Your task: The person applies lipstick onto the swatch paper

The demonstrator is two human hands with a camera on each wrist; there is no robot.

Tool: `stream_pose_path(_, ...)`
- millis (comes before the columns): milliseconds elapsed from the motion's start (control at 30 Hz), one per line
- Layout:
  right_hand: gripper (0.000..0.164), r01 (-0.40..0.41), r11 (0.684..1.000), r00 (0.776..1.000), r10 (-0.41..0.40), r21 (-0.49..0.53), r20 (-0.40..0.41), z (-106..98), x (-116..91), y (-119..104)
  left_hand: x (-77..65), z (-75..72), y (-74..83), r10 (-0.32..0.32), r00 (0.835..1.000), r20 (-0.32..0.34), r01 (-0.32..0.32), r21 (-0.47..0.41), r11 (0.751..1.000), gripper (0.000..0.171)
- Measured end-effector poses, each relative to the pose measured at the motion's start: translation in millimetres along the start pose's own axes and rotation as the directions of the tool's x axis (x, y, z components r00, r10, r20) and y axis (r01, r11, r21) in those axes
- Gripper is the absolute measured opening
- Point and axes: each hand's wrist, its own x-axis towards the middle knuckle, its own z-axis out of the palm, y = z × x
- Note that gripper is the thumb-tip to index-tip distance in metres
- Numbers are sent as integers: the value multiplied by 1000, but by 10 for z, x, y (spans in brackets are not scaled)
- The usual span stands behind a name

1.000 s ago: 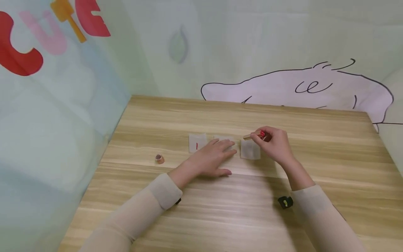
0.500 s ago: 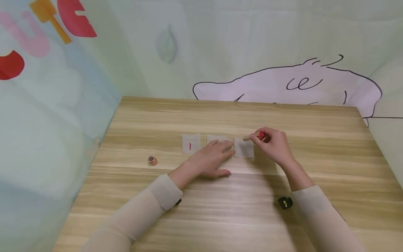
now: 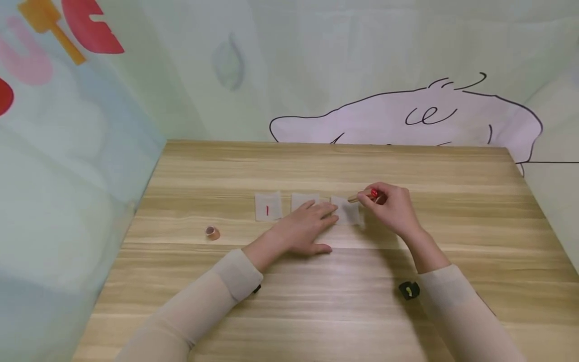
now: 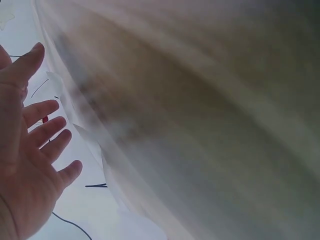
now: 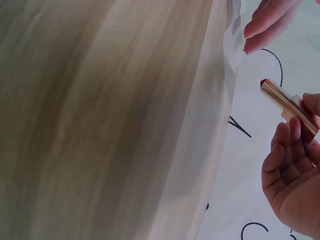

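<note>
Lipstick (image 5: 290, 106), 1, sits pinched in the right hand (image 3: 394, 209), head view's centre right; left hand (image 3: 306, 228), fingers extended, overlaps 3 pale squares' (image 3: 302, 202) middle one; tabletop (image 3: 344, 291) runs to its far edge, upper centre.

Wood-grain table (image 3: 344, 291) before pale printed backdrop (image 3: 294, 65)

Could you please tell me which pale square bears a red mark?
The leftmost square bears a red stroke; none shows on the rightmost square or the middle square, which the left hand partly covers.
</note>
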Motion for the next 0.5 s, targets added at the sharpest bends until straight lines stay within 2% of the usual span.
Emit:
stream_pose_path(233,24,-18,1000,1000,18,0,21,27,15,14,20,49,-26,4,999,49,-4,5,1000,77)
stream_pose_path(500,23,4,1000,999,-4,1,36,54,39,38,42,28,-24,16,996,85,-16,2,1000,79)
